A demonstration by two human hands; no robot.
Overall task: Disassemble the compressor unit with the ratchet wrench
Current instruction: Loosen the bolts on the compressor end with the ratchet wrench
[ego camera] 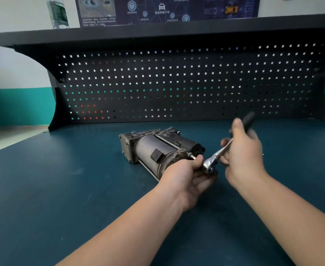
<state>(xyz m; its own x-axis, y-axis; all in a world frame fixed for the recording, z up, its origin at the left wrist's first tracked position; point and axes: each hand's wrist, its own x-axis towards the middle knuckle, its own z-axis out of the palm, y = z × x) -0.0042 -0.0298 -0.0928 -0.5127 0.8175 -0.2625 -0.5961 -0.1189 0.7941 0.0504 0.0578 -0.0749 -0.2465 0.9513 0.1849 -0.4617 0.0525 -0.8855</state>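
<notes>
On the blue-green workbench [61,189], seen from the head camera, the compressor unit [157,150] lies on its side before the pegboard [177,83]. The left hand [186,177] pinches the bit at the ratchet wrench [218,155] head, seated on a bolt at the unit's near end. The right hand [242,150] grips the blurred handle. Loosening that bolt seems underway; next calls for a steady swing with the head kept seated.

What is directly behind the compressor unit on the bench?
Behind the compressor unit is bare bench top, then the black pegboard. The bench under the unit is covered, so nothing can be told there.
</notes>
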